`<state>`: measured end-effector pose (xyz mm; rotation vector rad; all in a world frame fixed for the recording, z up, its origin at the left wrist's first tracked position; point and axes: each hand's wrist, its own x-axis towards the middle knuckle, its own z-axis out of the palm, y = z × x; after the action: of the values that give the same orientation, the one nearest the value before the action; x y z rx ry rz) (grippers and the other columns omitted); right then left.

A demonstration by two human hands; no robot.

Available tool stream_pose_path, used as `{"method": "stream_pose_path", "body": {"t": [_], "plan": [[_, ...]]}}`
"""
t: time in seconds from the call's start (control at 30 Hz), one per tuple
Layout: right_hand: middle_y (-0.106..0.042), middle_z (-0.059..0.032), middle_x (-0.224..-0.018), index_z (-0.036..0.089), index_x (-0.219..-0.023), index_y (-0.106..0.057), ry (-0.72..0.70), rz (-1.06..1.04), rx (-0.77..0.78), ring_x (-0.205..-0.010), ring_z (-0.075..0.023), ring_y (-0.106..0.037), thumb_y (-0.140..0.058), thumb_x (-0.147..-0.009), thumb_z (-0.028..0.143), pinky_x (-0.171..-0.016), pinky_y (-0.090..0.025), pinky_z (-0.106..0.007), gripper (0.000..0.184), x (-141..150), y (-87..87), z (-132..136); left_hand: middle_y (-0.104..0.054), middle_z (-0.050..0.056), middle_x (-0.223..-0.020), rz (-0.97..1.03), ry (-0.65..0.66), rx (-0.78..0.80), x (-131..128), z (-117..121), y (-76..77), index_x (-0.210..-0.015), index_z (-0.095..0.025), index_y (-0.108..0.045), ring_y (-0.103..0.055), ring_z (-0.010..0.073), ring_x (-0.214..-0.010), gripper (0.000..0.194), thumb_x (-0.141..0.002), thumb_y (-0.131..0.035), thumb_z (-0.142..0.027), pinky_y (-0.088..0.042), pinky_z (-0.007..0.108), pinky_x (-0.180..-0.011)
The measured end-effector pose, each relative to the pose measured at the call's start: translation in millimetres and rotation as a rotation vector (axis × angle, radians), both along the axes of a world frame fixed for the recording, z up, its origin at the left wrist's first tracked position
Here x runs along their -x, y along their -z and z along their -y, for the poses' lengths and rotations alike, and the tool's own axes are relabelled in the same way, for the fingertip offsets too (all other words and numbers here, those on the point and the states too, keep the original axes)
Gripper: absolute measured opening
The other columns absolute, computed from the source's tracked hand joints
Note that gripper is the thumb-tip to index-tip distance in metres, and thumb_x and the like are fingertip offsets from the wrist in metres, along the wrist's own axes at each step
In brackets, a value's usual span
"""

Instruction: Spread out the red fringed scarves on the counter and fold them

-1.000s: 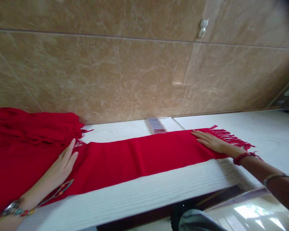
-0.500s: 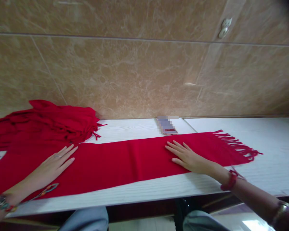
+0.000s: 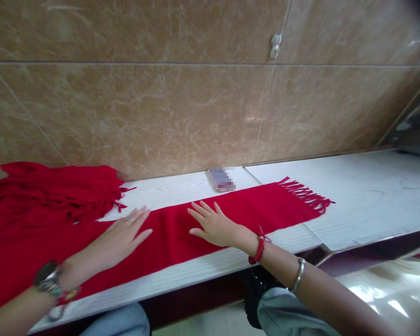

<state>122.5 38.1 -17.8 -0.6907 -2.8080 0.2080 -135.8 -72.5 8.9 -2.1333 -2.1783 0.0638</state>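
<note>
A long red scarf [image 3: 255, 210] lies spread lengthwise on the white tabletop [image 3: 364, 191], its fringed end towards the right. My left hand [image 3: 121, 238], palm down with the thumb apart, is over the left-centre part of the scarf; whether it touches the cloth I cannot tell. Nearer the middle, my right hand [image 3: 213, 226] rests flat on the scarf with its fingers spread. Between the two hands a soft crease runs across the cloth. Neither hand grips anything. The scarf's far left part runs out of view.
A heap of crumpled red fringed cloth [image 3: 63, 191] sits at the left against the tiled wall [image 3: 168, 116]. A phone [image 3: 222, 179], partly blurred, lies behind the scarf. The table's front edge is close, with my knees [image 3: 119, 322] below it.
My left hand has moved right along the scarf, towards the crease. My right hand has slid left, away from the fringe, so the hands are closer together. The view has turned to the right.
</note>
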Motion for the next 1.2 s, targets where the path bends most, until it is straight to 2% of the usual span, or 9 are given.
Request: {"method": "stream_pose_path", "body": {"t": [0.07, 0.17, 0.3, 0.5, 0.6, 0.7, 0.9, 1.03, 1.2], "plan": [[-0.023, -0.0125, -0.144, 0.017, -0.137, -0.027, -0.012, 0.01, 0.032, -0.131, -0.0325, -0.016, -0.024, -0.086, 0.058, -0.098, -0.019, -0.062, 0.066, 12.1, 3.8, 3.8, -0.021, 0.01, -0.144, 0.006, 0.054, 0.08, -41.5, -20.1, 4.3, -0.137, -0.009, -0.028, -0.017, 0.0225, -0.132, 0.064, -0.084, -0.024, -0.045, -0.019, 0.039, -0.106], [-0.025, -0.0141, -0.142, 0.013, -0.136, -0.03, -0.02, 0.04, 0.05, -0.13, -0.0322, -0.019, -0.023, -0.086, 0.058, -0.098, -0.019, -0.062, 0.068, 11.4, 10.7, -2.2, -0.012, 0.008, -0.146, 0.044, 0.045, 0.201, -62.5, -36.7, 16.0, -0.14, -0.013, -0.018, -0.006, 0.0244, -0.134, 0.061, -0.087, -0.02, -0.044, -0.015, 0.048, -0.105], [-0.025, -0.0134, -0.142, 0.016, -0.136, -0.029, 0.061, 0.066, 0.012, -0.13, -0.0324, -0.019, -0.023, -0.087, 0.057, -0.098, -0.021, -0.061, 0.065, -22.0, 18.6, -27.9, 0.001, 0.005, -0.147, 0.108, 0.016, 0.282, -53.3, -39.1, 19.0, -0.141, -0.021, -0.007, 0.003, 0.0271, -0.134, 0.069, -0.084, -0.021, -0.058, -0.008, 0.055, -0.103], [-0.022, -0.0142, -0.143, 0.016, -0.137, -0.028, 0.283, 0.155, -0.009, -0.13, -0.0329, -0.017, -0.026, -0.089, 0.05, -0.097, -0.021, -0.062, 0.059, -72.6, 22.8, -55.7, 0.007, 0.01, -0.145, 0.128, -0.015, 0.413, -63.4, -40.8, -0.5, -0.14, -0.015, -0.001, 0.008, 0.0311, -0.132, 0.093, -0.072, -0.032, -0.071, -0.007, 0.057, -0.102], [-0.02, -0.0154, -0.144, 0.012, -0.138, -0.025, 0.284, 0.13, -0.009, -0.131, -0.0305, -0.015, -0.026, -0.089, 0.049, -0.099, -0.022, -0.059, 0.061, -65.2, 12.9, -44.4, 0.009, 0.012, -0.144, 0.143, -0.021, 0.429, -70.4, -43.3, -4.7, -0.14, -0.013, 0.001, 0.009, 0.0325, -0.132, 0.101, -0.068, -0.033, -0.075, -0.007, 0.058, -0.101], [-0.02, -0.0158, -0.144, 0.008, -0.138, -0.022, 0.151, 0.069, -0.003, -0.133, -0.0267, -0.012, -0.025, -0.09, 0.048, -0.101, -0.022, -0.054, 0.062, -36.4, 3.6, -21.7, 0.01, 0.011, -0.144, 0.163, 0.017, 0.403, -66.7, -44.0, 1.1, -0.14, -0.013, 0.0, 0.01, 0.0321, -0.131, 0.102, -0.067, -0.034, -0.075, -0.006, 0.059, -0.101], [-0.022, -0.0166, -0.143, 0.008, -0.137, -0.025, -0.042, 0.056, 0.003, -0.132, -0.0275, -0.016, -0.03, -0.088, 0.051, -0.102, -0.02, -0.053, 0.066, 8.5, 8.1, 7.5, 0.011, 0.014, -0.143, 0.155, 0.108, 0.376, -43.5, -34.6, 13.5, -0.139, -0.011, 0.002, 0.01, 0.0284, -0.132, 0.105, -0.066, -0.042, -0.072, -0.005, 0.052, -0.104], [-0.024, -0.0136, -0.143, 0.011, -0.136, -0.028, -0.009, 0.086, -0.019, -0.131, -0.0285, -0.019, -0.028, -0.089, 0.05, -0.102, -0.022, -0.054, 0.062, 1.3, 11.7, 1.0, 0.01, 0.012, -0.144, 0.128, 0.165, 0.408, -35.9, -23.5, 9.1, -0.139, -0.011, 0.001, 0.01, 0.0242, -0.132, 0.099, -0.07, -0.042, -0.068, -0.005, 0.044, -0.107], [-0.023, -0.0125, -0.143, 0.013, -0.137, -0.027, 0.096, 0.141, -0.065, -0.131, -0.0287, -0.017, -0.024, -0.09, 0.05, -0.102, -0.023, -0.052, 0.06, -29.6, 12.7, -19.1, 0.01, 0.01, -0.144, 0.133, 0.172, 0.432, -35.2, -25.5, 5.8, -0.139, -0.014, 0.002, 0.01, 0.0254, -0.132, 0.1, -0.068, -0.046, -0.067, -0.005, 0.045, -0.107]]}}
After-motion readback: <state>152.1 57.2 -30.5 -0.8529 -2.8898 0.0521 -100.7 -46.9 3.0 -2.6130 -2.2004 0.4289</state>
